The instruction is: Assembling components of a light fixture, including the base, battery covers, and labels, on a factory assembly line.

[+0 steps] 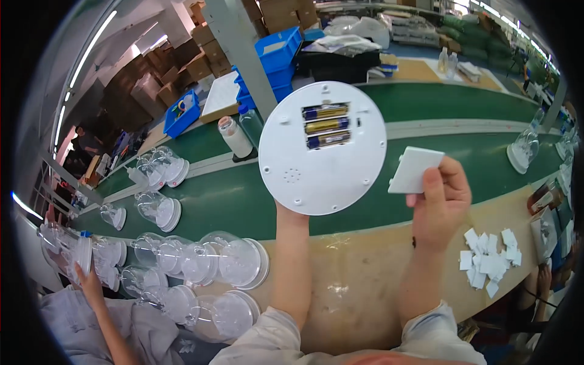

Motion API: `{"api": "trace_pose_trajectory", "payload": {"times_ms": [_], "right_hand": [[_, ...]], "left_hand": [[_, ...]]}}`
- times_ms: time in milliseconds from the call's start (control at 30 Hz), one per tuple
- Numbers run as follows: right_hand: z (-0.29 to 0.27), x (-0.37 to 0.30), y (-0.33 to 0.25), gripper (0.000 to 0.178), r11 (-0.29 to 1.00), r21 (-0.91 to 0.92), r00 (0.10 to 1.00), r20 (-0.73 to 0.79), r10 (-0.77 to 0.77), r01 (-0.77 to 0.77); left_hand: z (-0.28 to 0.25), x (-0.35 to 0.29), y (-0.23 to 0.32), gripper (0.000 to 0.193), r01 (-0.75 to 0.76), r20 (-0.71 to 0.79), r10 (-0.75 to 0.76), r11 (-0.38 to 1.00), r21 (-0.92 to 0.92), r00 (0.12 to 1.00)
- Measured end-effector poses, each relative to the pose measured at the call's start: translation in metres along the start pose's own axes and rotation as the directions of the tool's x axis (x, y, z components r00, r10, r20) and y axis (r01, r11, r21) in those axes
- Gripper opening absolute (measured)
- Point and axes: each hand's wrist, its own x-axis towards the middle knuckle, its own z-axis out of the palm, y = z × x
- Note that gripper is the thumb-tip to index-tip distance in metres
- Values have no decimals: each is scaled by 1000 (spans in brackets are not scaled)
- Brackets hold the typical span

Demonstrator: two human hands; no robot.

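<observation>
Head view: our right fingers (433,181) pinch the white battery cover (413,169), below and right of three lengthwise-sideways batteries (326,125) in the raised round white base (334,173); our left fingers hide behind it, grip unclear.

From here I see a white disc (328,170), gold-and-dark batteries (327,125), a white cover (416,171), green belt (222,210), blue crates (283,59).

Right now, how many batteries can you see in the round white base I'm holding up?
3, lying in parallel in the round white base: top battery, middle battery, bottom battery. No others show.
</observation>
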Motion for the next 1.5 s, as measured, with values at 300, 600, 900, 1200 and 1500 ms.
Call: {"api": "trace_pose_trajectory", "payload": {"times_ms": [300,600,900,1200,1500], "right_hand": [[-2,6,-6,15,957,-55,954,114,-278,286],[4,-3,-23,23,954,-60,956,33,-292,293],[-31,22,-21,20,786,-317,847,217,-485,531],[-30,21,-20,22,792,-376,873,286,-395,481],[-26,22,-17,21,797,-376,876,299,-379,473]], "left_hand": [[30,-6,3,67,352,240,-267,813,-464,933],[24,-18,-15,62,148,106,-129,967,-208,986],[24,-13,-32,57,302,60,-296,922,-242,953],[-18,2,-56,42,344,138,-324,926,-157,936],[23,4,-36,42,407,132,-386,882,-239,913]]}}
